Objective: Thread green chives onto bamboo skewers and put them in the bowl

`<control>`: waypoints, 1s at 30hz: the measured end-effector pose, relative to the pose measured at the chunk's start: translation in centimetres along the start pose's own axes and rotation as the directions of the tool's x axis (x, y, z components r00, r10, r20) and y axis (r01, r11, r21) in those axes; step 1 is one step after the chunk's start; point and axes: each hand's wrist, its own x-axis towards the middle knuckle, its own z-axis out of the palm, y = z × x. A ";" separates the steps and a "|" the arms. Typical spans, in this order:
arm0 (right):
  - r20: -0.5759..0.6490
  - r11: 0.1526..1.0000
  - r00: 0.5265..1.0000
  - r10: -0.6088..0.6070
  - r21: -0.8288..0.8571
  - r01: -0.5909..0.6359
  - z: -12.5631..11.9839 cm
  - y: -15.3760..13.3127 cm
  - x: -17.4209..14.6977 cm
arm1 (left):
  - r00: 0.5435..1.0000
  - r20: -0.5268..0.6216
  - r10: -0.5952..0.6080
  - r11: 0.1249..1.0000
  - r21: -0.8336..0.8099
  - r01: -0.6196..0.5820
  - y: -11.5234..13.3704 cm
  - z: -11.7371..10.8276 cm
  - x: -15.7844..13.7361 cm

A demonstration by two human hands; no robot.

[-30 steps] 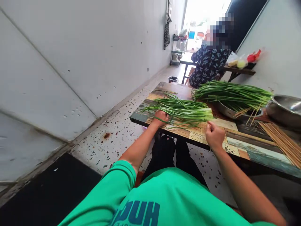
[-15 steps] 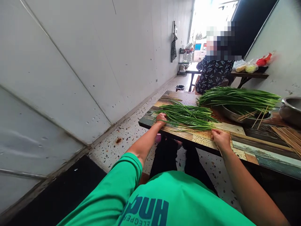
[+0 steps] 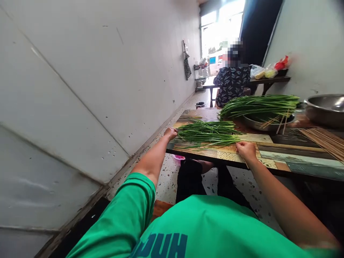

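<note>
Chive bundle (image 3: 208, 132) lies on table (image 3: 268, 157) w/ long axis left-right btwn your hands; left hand (image 3: 171, 133) fisted at leaf tips; right hand (image 3: 246, 150) curled at cut ends, grip unclear.

A bundle of chives (image 3: 209, 133) lies across the near edge of the table (image 3: 279, 157) between the left hand (image 3: 171, 133) at the left corner and the right hand (image 3: 245, 150), with a chive-heaped basin (image 3: 264, 125) behind it, a bowl (image 3: 324, 107) and skewers (image 3: 322, 140) toward the right edge.
</note>
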 end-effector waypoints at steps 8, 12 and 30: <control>-0.056 1.000 0.998 -0.022 -0.016 0.021 -0.5 -1.8 -2.3 | 0.894 -0.254 0.368 0.930 0.081 -0.359 6.5 8.2 -7.9; -0.056 0.998 0.996 -0.064 -0.009 0.064 -0.6 -2.0 -2.7 | 0.956 -0.137 0.259 0.966 0.063 -0.253 6.6 8.0 -7.9; -0.099 0.977 0.984 -0.149 0.137 0.162 -0.5 -1.7 -4.3 | 0.918 -0.168 0.358 0.930 0.147 -0.336 6.1 7.6 -8.5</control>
